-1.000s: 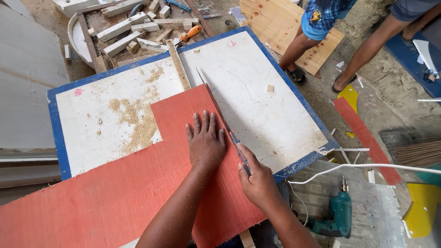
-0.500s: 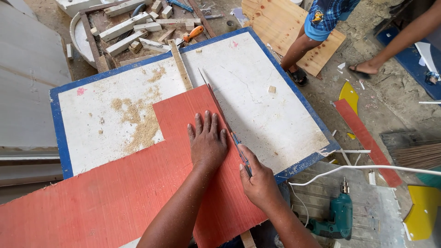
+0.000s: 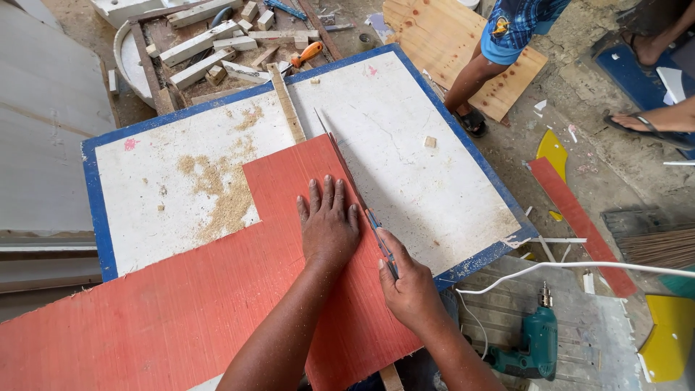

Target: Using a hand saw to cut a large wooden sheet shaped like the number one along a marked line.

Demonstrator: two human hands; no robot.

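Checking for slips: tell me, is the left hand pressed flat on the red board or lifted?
Flat: the left hand lies palm-down, fingers spread, on the red board.

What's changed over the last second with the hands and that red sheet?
Little: the bystander's foot at right has shifted. The left hand stays flat on the red sheet; the right hand still grips the thin blade along the sheet's edge on the white board.

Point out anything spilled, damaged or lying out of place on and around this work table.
Sawdust is spilled in a patch on the white tabletop left of the red sheet. The table's blue edge is chipped at its near right corner. A green drill lies on the floor, and wood offcuts are heaped behind the table.
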